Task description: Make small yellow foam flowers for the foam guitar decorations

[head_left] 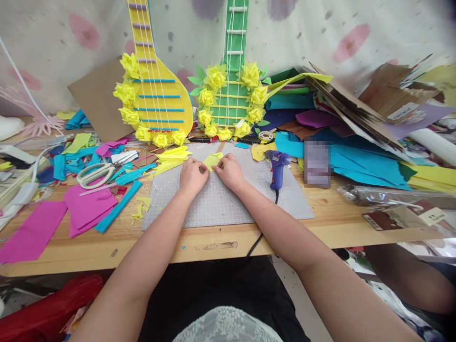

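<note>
Between my two hands lies a small piece of yellow paper [213, 160], low over the grey cutting mat [221, 209]. The fingers of my left hand [193, 176] are pinched at its left edge. My right hand [231, 172] pinches the paper's right side, with thumb and fingers close together. Just left of my left hand, a stack of yellow paper pieces [171, 160] rests partly on the mat. To the right, a blue glue gun [278, 168] lies on the mat, its cord running down over the table edge.
Behind the mat stand a yellow paper guitar [166, 102] and a green one [233, 107], both trimmed with yellow paper flowers. Scissors [95, 175], pink sheets [89, 209] and blue scraps crowd the left. Blue sheets [363, 164] and cardboard [384, 95] are piled right.
</note>
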Demonstrator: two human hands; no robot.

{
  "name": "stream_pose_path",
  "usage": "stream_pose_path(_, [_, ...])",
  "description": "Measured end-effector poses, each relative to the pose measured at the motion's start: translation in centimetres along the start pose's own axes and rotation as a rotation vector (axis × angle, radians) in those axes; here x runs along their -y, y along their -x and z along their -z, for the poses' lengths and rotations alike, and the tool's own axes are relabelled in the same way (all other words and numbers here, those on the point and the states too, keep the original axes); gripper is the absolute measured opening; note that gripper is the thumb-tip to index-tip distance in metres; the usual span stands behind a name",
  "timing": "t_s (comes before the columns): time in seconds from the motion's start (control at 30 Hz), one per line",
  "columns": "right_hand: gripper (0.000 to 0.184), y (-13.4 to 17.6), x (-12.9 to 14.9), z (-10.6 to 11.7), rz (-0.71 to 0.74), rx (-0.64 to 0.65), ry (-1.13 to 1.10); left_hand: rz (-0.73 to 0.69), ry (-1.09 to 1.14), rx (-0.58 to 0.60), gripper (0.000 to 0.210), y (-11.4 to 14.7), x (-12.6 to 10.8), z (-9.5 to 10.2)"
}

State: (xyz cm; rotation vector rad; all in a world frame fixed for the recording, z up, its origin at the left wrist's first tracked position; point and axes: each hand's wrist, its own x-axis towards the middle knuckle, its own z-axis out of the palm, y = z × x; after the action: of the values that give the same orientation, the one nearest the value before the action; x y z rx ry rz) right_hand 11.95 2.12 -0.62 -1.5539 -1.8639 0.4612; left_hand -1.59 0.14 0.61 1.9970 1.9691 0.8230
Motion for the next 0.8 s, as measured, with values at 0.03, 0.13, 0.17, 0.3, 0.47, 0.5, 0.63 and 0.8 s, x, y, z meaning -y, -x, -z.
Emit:
stream_pose_path(0.03, [0.015,0.02,0.04,-0.02,0.004,-0.006,0.001,0.001,0.002,0.003,0.010,-0.01,0.02,-0.01])
stream_pose_path(0.13, [0.014,0.05,0.14,-0.14,0.010,-0.012,0.024,-0.001,0.015,0.008,0.009,-0.05,0.06,-0.07])
stream_pose_path(0.17, [0.013,0.05,0.17,-0.19,0.008,-0.009,0.037,-0.006,0.019,0.008,0.009,-0.06,0.07,-0.09])
stream_pose_path(0.3, [0.008,0.07,0.18,-0.36,0.024,-0.018,0.078,-0.032,0.022,0.015,0.013,-0.12,0.03,-0.17])
stream_pose_path(0.47, [0.007,0.31,0.34,-0.30,0.065,-0.009,0.124,-0.015,0.006,0.007,0.015,-0.19,-0.21,-0.39])
stream_pose_path(0.5, [0.007,0.38,0.44,-0.23,0.069,0.003,0.138,-0.005,0.003,0.001,0.016,-0.22,-0.28,-0.44])
stream_pose_path(0.63, [0.017,0.67,0.88,0.13,0.096,0.032,0.173,0.033,-0.003,-0.004,0.015,-0.33,-0.56,-0.55])
stream_pose_path(0.8, [0.026,0.82,0.81,0.52,0.058,0.048,0.206,0.077,0.014,0.036,0.013,-0.48,-0.64,-0.40])
